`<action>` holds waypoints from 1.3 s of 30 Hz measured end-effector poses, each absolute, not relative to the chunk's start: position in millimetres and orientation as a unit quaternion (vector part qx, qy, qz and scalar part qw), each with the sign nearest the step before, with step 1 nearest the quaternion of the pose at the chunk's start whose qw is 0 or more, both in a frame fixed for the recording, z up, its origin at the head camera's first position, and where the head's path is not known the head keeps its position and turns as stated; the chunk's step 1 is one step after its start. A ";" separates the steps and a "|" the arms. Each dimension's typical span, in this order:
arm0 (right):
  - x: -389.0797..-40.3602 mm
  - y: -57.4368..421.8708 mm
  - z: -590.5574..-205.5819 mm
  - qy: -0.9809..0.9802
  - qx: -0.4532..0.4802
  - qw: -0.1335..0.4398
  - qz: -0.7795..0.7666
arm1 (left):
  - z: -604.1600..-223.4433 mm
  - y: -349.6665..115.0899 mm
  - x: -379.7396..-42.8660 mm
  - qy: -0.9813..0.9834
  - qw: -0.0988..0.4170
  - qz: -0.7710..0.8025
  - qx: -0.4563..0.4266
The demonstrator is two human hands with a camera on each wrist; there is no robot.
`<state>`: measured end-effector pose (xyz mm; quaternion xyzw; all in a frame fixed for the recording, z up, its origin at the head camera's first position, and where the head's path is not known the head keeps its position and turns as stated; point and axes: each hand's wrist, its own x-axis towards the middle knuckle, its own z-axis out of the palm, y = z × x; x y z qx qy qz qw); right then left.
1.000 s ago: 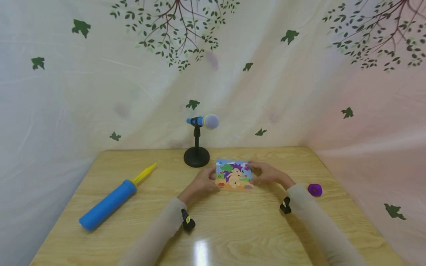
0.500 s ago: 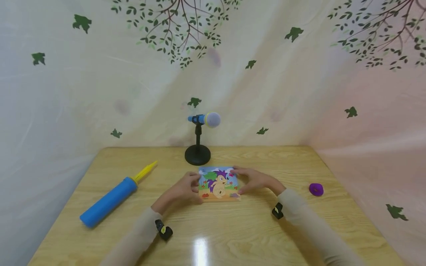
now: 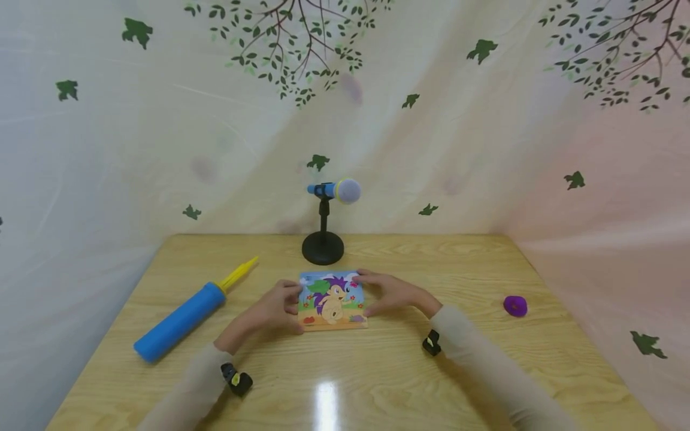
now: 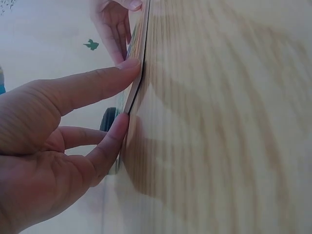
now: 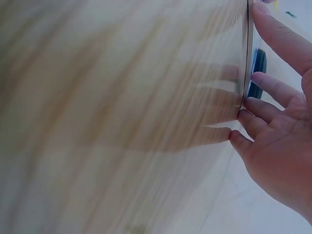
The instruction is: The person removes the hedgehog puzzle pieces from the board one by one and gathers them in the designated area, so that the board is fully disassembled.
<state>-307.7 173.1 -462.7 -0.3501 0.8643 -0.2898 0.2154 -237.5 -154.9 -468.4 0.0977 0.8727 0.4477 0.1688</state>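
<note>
A flat picture board (image 3: pixel 332 301) with a cartoon hedgehog lies low over the wooden table, picture side up. My left hand (image 3: pixel 276 308) holds its left edge, the thumb at the near corner and the fingers farther back. From the other side my right hand (image 3: pixel 396 293) holds the right edge, thumb near the front corner and index finger at the far corner. In the left wrist view the board's thin edge (image 4: pixel 134 92) shows between thumb and fingertips. The right wrist view has the fingertips along the board's edge (image 5: pixel 249 44), close to the tabletop.
Behind the board stands a blue toy microphone (image 3: pixel 334 190) on a black round-based stand (image 3: pixel 323 248). A blue balloon pump (image 3: pixel 180 321) with a yellow nozzle lies at the left. One small purple round thing (image 3: pixel 515 306) sits at the right. A leaf-printed curtain (image 3: pixel 259 137) hangs behind the table (image 3: pixel 377 383).
Both hands have moved the picture board left and a little toward the person, away from right of the microphone stand to in front of it. The view has shifted slightly.
</note>
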 end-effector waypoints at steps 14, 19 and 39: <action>-308.1 155.6 -457.7 0.863 -0.357 0.217 -0.284 | -465.3 -171.9 -238.5 0.879 0.176 0.431 0.101; -312.8 150.9 -455.6 0.874 -0.364 0.188 -0.263 | -463.1 -171.7 -245.4 0.898 0.145 0.395 0.129; -333.9 105.5 -439.9 0.902 -0.317 0.170 -0.240 | -462.1 -169.7 -259.3 0.908 0.164 0.337 0.185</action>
